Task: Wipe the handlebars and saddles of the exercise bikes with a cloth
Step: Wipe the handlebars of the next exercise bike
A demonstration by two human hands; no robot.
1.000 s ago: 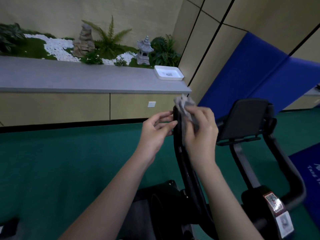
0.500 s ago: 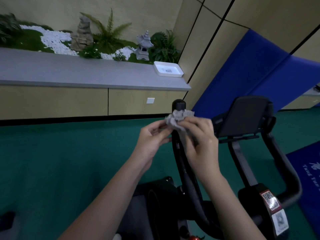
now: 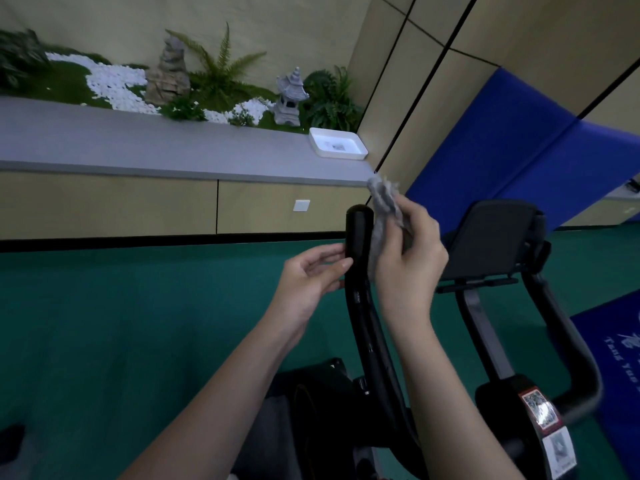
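- Right hand (image 3: 408, 265): fingers curled round a crumpled grey cloth (image 3: 382, 206), holding it against the right side of the black handlebar (image 3: 358, 233), near its upper end.
- Left hand (image 3: 308, 278): fingers relaxed, gripping nothing; the tips touch the handlebar's left side.
- Bike console (image 3: 491, 237): stands just right of the hands.
- White tray (image 3: 337, 143): sits on the grey counter (image 3: 138, 143) behind.

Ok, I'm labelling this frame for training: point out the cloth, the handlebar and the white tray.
cloth (image 3: 382, 202), head view, bunched upper part.
handlebar (image 3: 358, 230), head view, upright grip near its top end.
white tray (image 3: 339, 156), head view, near rim.
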